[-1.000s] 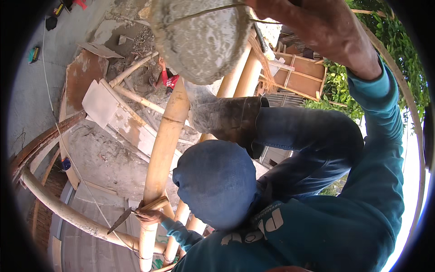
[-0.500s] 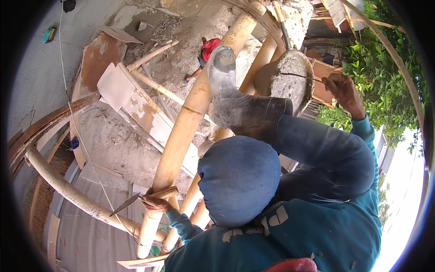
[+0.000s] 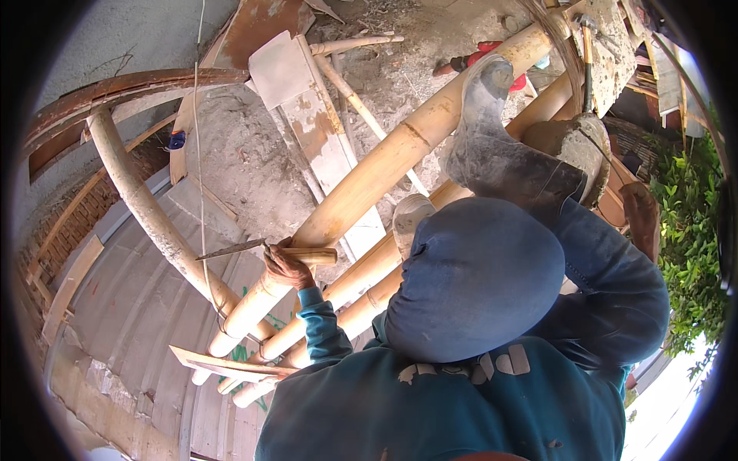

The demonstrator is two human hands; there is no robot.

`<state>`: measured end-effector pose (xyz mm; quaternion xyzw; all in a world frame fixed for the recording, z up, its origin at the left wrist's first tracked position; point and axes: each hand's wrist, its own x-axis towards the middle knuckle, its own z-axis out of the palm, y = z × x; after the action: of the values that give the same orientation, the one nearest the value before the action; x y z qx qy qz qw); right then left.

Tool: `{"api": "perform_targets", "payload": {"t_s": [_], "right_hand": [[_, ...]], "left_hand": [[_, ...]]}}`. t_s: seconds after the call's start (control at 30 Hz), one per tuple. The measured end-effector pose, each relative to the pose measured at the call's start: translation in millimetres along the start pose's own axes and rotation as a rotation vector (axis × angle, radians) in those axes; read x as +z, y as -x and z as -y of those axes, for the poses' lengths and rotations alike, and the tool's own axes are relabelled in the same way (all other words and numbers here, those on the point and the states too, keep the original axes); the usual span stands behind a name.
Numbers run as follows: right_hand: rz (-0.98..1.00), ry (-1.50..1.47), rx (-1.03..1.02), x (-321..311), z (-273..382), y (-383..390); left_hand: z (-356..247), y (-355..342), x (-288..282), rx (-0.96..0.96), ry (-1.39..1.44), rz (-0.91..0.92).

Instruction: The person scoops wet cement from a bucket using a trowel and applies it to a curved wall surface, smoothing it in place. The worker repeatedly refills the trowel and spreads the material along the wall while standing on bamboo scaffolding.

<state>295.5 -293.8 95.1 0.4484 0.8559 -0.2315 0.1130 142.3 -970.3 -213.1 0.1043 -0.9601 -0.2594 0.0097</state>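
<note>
My left hand [image 3: 286,269] is wrapped round a tool at the upper side of a thick bamboo pole [image 3: 361,188]. Its narrow, pointed metal blade [image 3: 229,250] sticks out to the left, and a pale wooden handle [image 3: 314,255] shows to the right. Out at the right, my right hand [image 3: 642,219] is closed on a thin dark rod [image 3: 603,152]. The rod's far end reaches over a round, cement-crusted grey container [image 3: 598,165]. My boot [image 3: 492,138] rests across the bamboo beside that container.
More bamboo poles [image 3: 377,296] run below the first, lashed near their lower ends. A hammer [image 3: 587,65] stands by the container. Corrugated sheets [image 3: 138,307] lie at lower left. Far below, a person in red [image 3: 486,54] is partly hidden by the bamboo. Leaves [image 3: 684,207] hang at right.
The view has swung, so the scene sits farther right and higher. My left hand keeps the bladed tool, whose blade now lies flatter. My right hand still holds the rod over the container.
</note>
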Motion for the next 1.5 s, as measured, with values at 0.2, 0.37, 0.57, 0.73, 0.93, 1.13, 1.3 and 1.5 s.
{"api": "perform_targets", "payload": {"t_s": [0.2, 0.37, 0.57, 0.73, 0.93, 1.13, 1.3, 1.5], "right_hand": [[-0.013, -0.025, -0.005, 16.3, 14.3, 29.9], [-0.017, -0.066, -0.038, 23.4, 35.9, 42.6], [-0.122, 0.074, -0.201, 31.5, -20.0, 18.5], [-0.580, 0.085, -0.317, 41.1, -21.0, 15.3], [-0.631, -0.089, -0.191, 22.1, -38.7, -24.2], [-0.969, 0.084, -0.224, 28.7, -69.4, -73.7], [-0.640, -0.139, -0.350, 49.9, 17.7, -45.1], [0.067, -0.427, -0.749, 80.7, 143.4, -22.9]], "left_hand": [[-70.7, -12.6, -13.8, -0.050, 0.127, 0.067], [-39.6, -7.9, -4.1, 0.014, 0.038, -0.003], [-36.7, -13.3, -13.7, 0.217, -0.264, -0.024], [-46.4, -30.5, -2.2, 0.391, -0.395, -0.067], [-55.8, -35.6, -9.1, 0.416, -0.444, -0.104], [-82.3, -40.5, -5.4, 0.429, -0.498, -0.176], [-128.8, -72.9, -3.4, 0.525, -0.572, -0.393], [-298.7, -218.9, 48.2, 1.235, -0.165, -0.434]]}}
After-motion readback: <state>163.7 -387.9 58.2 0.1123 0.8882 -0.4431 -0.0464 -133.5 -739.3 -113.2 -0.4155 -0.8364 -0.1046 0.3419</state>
